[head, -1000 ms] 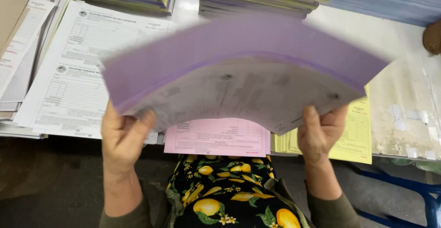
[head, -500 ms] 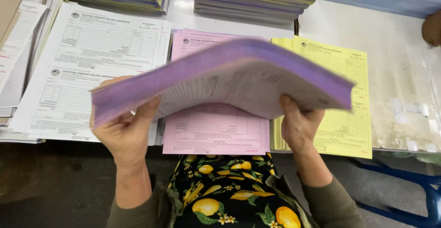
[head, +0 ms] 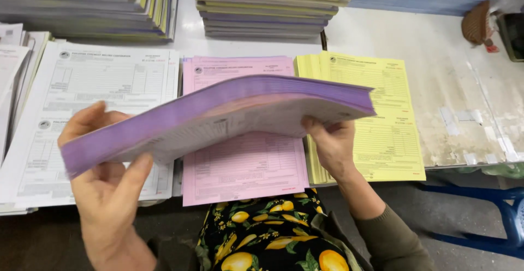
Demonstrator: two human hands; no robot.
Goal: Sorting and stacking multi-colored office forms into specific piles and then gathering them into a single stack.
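Note:
I hold a thick stack of purple printed sheets (head: 218,112) in the air above the table's near edge, tilted so its left end droops toward me. My left hand (head: 106,189) grips that left end, thumb under and fingers behind. My right hand (head: 333,143) supports the stack from below near its right end. Under the stack lie three piles of forms side by side: white (head: 103,85), pink (head: 245,167) and yellow (head: 382,112).
Tall piles of mixed coloured paper (head: 273,6) stand along the back of the worn white table (head: 469,107). More white papers (head: 11,69) overlap at the far left. A brown object (head: 477,25) sits at the back right. Blue table legs (head: 491,200) show below right.
The purple stack has come down and tipped from facing me to nearly flat, uncovering the pink and yellow piles. My left hand has dropped lower and nearer.

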